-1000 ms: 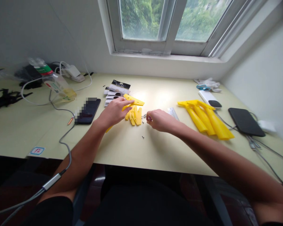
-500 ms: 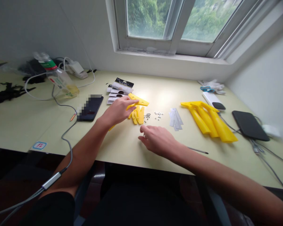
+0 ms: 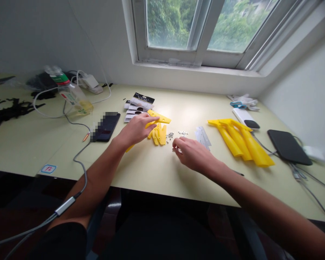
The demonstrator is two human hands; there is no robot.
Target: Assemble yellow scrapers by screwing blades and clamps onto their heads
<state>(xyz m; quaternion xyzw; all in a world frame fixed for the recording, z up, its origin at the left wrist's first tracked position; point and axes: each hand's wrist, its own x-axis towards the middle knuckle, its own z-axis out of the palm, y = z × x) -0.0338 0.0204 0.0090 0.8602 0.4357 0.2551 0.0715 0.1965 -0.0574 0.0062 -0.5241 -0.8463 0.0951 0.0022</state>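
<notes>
My left hand (image 3: 137,128) is closed on a flat yellow plastic piece (image 3: 164,117) with holes in it, held above the table. Just below lie several similar yellow pieces (image 3: 160,135), side by side. Hovering over the tabletop to the right, my right hand (image 3: 191,151) has thumb and forefinger pinched together; something tiny shows at the fingertips, too small to name. Beyond its fingers are a small heap of screws (image 3: 170,135) and a group of small nuts (image 3: 182,132). Thin grey metal blades (image 3: 204,137) lie past the right hand, partly covered by it.
Large yellow tapered parts (image 3: 241,141) lie at the right, near a black phone-like device (image 3: 289,146) with cables. A thin dark rod (image 3: 238,173) shows behind my right forearm. Black-and-white packets (image 3: 138,104), a phone (image 3: 108,126) and a tilted bottle (image 3: 76,99) are at the left.
My right hand has moved right and slightly forward, from in front of the yellow pieces to near the nuts and blades. The left hand still holds its yellow piece; the view has tilted slightly.
</notes>
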